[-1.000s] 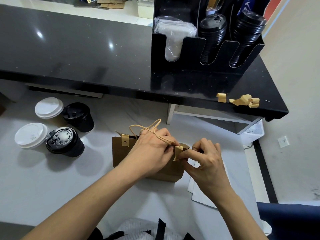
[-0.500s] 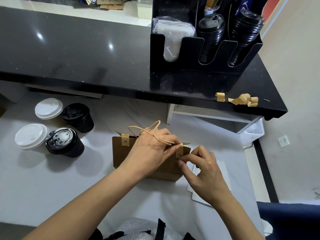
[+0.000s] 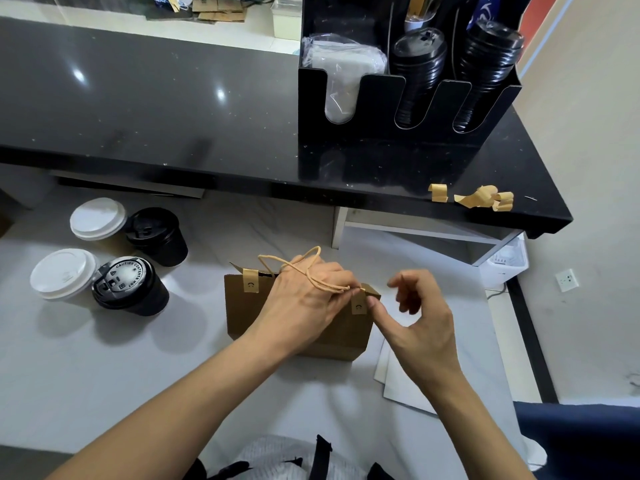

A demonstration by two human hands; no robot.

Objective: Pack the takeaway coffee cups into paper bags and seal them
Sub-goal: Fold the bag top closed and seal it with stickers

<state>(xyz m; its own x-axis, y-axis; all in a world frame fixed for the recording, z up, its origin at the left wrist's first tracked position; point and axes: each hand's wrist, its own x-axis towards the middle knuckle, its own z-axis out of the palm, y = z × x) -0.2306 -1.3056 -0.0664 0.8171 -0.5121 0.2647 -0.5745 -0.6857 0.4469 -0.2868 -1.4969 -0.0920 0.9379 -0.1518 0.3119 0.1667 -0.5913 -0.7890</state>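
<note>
A brown paper bag (image 3: 249,317) stands on the white table, its top folded closed, with a tan sticker (image 3: 250,280) at its left corner and another tan sticker (image 3: 358,303) at its right. My left hand (image 3: 308,303) lies over the bag's top and pinches it, the twine handles draped over its knuckles. My right hand (image 3: 422,317) is just right of the bag, fingers spread, its thumb tip touching the bag by the right sticker. Several lidded coffee cups stand at the left: two white-lidded (image 3: 98,220) (image 3: 64,273) and two black (image 3: 156,233) (image 3: 128,285).
A black counter (image 3: 156,109) rises behind the table, carrying a black organiser (image 3: 381,140) with stacked black lids and crumpled sticker backings (image 3: 481,199). White sheets (image 3: 398,382) lie right of the bag near the table's right edge.
My right hand pressed the right sticker down onto the bag, then let go; its fingers have opened and lifted to the right. My left hand has stayed on the bag's top.
</note>
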